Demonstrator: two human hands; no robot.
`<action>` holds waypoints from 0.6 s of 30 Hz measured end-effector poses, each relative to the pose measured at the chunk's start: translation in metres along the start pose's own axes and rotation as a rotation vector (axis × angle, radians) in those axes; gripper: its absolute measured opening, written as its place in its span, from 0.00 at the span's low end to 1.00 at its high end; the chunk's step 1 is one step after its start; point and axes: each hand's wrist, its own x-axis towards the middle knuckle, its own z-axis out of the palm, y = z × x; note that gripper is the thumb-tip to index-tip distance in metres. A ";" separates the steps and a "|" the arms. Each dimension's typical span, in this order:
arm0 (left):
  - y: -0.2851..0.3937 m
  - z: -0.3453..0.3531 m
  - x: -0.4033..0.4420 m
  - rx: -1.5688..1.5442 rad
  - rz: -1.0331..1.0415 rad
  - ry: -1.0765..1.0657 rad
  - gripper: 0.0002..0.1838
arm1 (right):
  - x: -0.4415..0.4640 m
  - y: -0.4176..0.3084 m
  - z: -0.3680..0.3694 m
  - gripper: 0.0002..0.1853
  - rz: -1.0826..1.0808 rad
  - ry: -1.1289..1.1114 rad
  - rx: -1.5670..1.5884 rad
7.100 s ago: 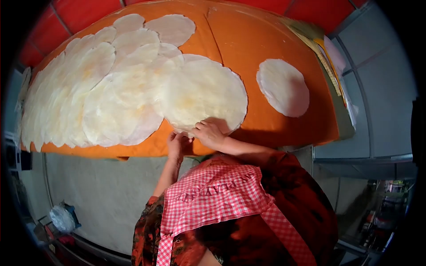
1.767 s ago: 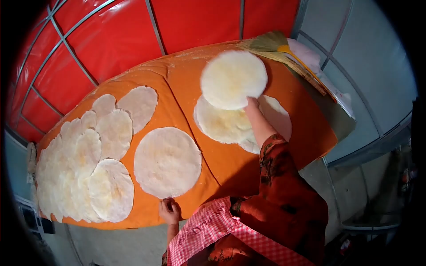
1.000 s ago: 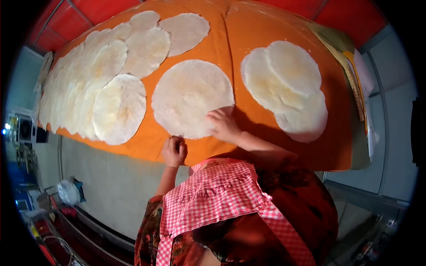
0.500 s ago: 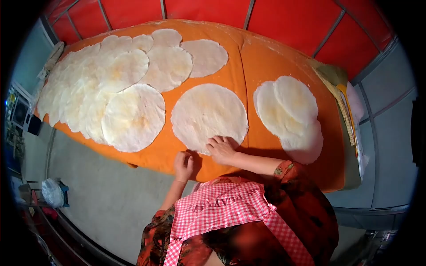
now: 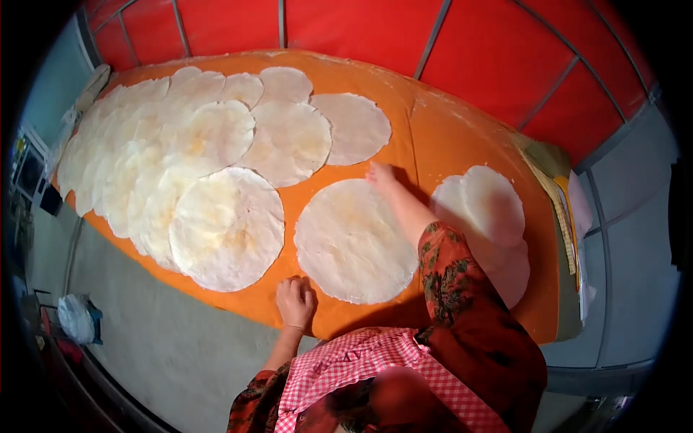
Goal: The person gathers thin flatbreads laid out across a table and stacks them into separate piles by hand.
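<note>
A thin, round, pale flatbread sheet (image 5: 354, 245) lies flat on the orange cloth (image 5: 404, 162) in front of me. My right hand (image 5: 381, 177) reaches across its right side to the far edge, fingers drawn together; whether they grip the edge is not clear. Close to the sheet's near left side, my left hand (image 5: 294, 302) rests on the cloth with its fingers curled in and nothing visible in them. Many similar sheets (image 5: 155, 137) overlap across the left half of the cloth. On the right, several more sheets (image 5: 494, 206) overlap, partly behind my right sleeve.
A red panel wall (image 5: 354, 32) with grey bars runs along the far side. At the right end are a yellow-handled item (image 5: 564, 191) and folded fabric. Grey floor (image 5: 159, 332) shows at the lower left, where a plastic-covered item (image 5: 77, 317) stands.
My right hand has moved from the near edge of the middle sheet up to its far edge. The left hand stays near the front left. The view has shifted, so everything sits lower.
</note>
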 end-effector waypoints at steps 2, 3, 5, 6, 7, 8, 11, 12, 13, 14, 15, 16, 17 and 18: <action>0.001 0.003 0.001 -0.002 -0.012 0.010 0.07 | 0.018 -0.010 0.015 0.15 0.080 0.082 0.098; 0.001 0.003 0.003 0.015 -0.014 0.004 0.07 | 0.030 -0.010 0.021 0.15 0.109 0.053 0.150; 0.000 0.004 0.007 0.040 -0.020 -0.019 0.08 | 0.045 -0.012 0.033 0.14 0.184 0.106 0.272; 0.001 0.005 0.009 0.046 -0.024 -0.025 0.08 | 0.041 -0.022 0.040 0.14 0.223 0.188 0.341; 0.001 0.006 0.011 0.049 -0.025 -0.025 0.08 | 0.038 -0.032 0.041 0.13 0.282 0.155 0.365; 0.000 0.006 0.012 0.053 -0.021 -0.026 0.08 | 0.042 -0.036 0.039 0.12 0.340 0.123 0.395; -0.002 0.008 0.015 0.049 -0.028 -0.031 0.09 | 0.107 -0.030 0.019 0.11 0.466 -0.009 0.480; -0.002 0.009 0.015 0.042 -0.038 -0.046 0.10 | 0.123 -0.039 0.019 0.11 0.502 -0.045 0.469; -0.003 0.009 0.015 0.038 -0.045 -0.057 0.10 | 0.164 -0.047 0.020 0.08 0.360 0.025 0.346; -0.004 0.010 0.014 0.036 -0.052 -0.065 0.10 | 0.140 -0.077 0.024 0.06 0.101 -0.067 0.174; -0.004 0.009 0.014 0.051 -0.061 -0.078 0.10 | 0.112 -0.110 0.028 0.07 -0.168 -0.110 0.019; -0.005 0.009 0.012 0.049 -0.068 -0.082 0.10 | 0.068 -0.153 0.048 0.08 -0.182 0.002 -0.173; -0.008 0.012 0.011 0.044 -0.070 -0.080 0.10 | 0.033 -0.187 0.063 0.10 -0.303 -0.012 -0.170; -0.008 0.012 0.009 0.035 -0.069 -0.081 0.10 | 0.010 -0.212 0.069 0.11 -0.425 -0.020 -0.167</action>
